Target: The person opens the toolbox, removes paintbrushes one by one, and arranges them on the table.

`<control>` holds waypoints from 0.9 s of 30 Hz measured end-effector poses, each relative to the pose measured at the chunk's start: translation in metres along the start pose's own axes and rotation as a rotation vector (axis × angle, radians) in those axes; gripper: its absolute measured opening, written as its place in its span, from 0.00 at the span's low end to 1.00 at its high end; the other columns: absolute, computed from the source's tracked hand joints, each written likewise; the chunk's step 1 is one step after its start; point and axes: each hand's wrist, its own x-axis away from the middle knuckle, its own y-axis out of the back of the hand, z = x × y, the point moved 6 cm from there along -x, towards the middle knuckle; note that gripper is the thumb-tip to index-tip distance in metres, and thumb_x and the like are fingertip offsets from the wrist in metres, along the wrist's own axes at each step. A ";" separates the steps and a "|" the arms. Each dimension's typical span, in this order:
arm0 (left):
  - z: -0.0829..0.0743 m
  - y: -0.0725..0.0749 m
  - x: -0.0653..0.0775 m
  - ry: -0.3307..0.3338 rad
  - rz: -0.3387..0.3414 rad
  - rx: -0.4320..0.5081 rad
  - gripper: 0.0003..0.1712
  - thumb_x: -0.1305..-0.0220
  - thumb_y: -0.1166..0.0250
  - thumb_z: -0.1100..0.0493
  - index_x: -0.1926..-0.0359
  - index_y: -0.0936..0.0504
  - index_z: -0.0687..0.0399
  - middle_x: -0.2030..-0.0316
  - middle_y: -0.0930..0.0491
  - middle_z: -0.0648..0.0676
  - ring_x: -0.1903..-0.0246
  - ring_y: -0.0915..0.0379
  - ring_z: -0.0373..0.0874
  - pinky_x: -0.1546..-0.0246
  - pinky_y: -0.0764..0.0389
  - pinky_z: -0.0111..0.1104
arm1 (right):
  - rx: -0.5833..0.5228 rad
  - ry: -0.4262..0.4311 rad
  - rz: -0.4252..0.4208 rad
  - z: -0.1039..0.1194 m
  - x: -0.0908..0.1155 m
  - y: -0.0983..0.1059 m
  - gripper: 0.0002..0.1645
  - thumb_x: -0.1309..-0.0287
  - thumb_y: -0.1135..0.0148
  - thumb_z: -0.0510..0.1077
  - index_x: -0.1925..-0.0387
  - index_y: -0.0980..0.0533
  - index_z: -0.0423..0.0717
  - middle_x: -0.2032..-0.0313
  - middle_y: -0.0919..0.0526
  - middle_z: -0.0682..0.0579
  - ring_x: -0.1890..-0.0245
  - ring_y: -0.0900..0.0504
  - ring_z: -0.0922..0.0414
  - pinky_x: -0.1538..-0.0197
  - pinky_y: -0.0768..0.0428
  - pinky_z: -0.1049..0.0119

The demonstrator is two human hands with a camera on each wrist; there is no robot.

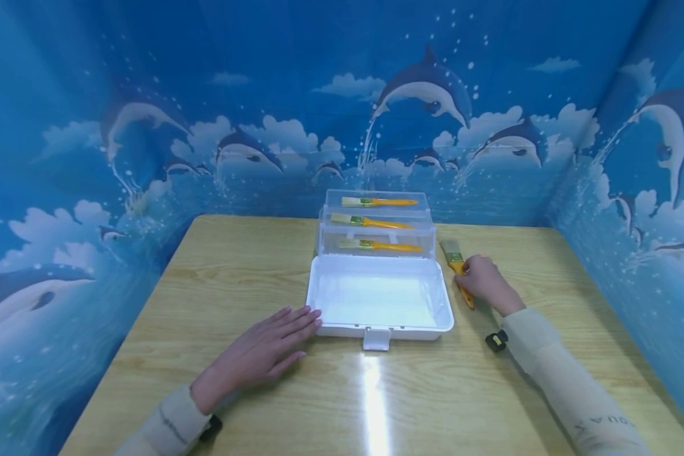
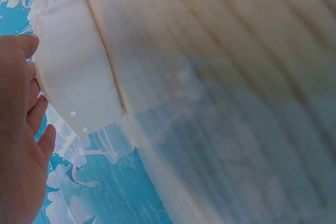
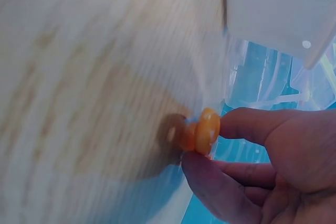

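Observation:
A white plastic box stands on the table with its clear tiered trays folded out at the back. Three paintbrushes lie in those tiers: one in the top tier, one in the middle and one in the lowest, all with orange handles. My left hand rests with straight fingers at the box's left front corner. To the right of the box, my right hand pinches the orange handle of another paintbrush between thumb and fingers. Its bristles point away from me.
A latch hangs from the middle of the box's front edge. The wooden table reaches back to a blue curtain printed with dolphins, which also runs along both sides.

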 end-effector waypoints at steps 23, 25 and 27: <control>-0.002 0.002 -0.001 -0.015 -0.012 -0.016 0.34 0.23 0.45 0.47 0.23 0.38 0.54 0.22 0.43 0.53 0.23 0.46 0.49 0.22 0.44 0.46 | 0.058 0.024 -0.033 -0.002 -0.001 -0.005 0.26 0.35 0.36 0.43 0.50 0.25 0.19 0.66 0.17 0.35 0.74 0.21 0.52 0.73 0.19 0.64; -0.002 0.002 -0.002 -0.012 -0.007 -0.011 0.34 0.23 0.46 0.47 0.23 0.38 0.54 0.22 0.43 0.52 0.23 0.46 0.49 0.22 0.44 0.46 | 0.053 0.024 -0.031 -0.003 -0.001 -0.004 0.28 0.34 0.37 0.45 0.49 0.25 0.19 0.63 0.17 0.33 0.72 0.21 0.51 0.71 0.18 0.63; -0.001 0.002 -0.002 -0.007 -0.001 -0.011 0.34 0.22 0.46 0.47 0.23 0.39 0.54 0.22 0.43 0.52 0.23 0.46 0.48 0.22 0.45 0.46 | 0.045 0.023 -0.025 -0.003 0.000 -0.004 0.29 0.33 0.37 0.46 0.48 0.25 0.19 0.61 0.16 0.31 0.71 0.20 0.51 0.69 0.16 0.62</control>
